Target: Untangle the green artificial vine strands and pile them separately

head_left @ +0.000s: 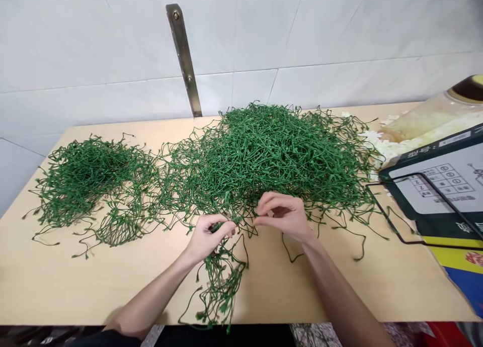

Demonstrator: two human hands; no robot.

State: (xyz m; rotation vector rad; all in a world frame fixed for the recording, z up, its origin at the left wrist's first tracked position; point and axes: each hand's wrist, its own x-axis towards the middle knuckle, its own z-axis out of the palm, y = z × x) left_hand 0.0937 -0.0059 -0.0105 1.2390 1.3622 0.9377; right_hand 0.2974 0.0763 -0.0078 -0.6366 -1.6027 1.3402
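Green stem bunch (222, 289) is over table (271, 291), long axis pointing to near edge, far end pinched in L hand (207, 239). R hand (289, 219) points left nr. stem pile (279, 151), fingers curled w/ narrow gap; can't tell if holding.

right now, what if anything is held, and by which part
The left hand holds a bunch of green stems near its far end, the rest trailing toward the camera. Whether the right hand holds anything cannot be told.
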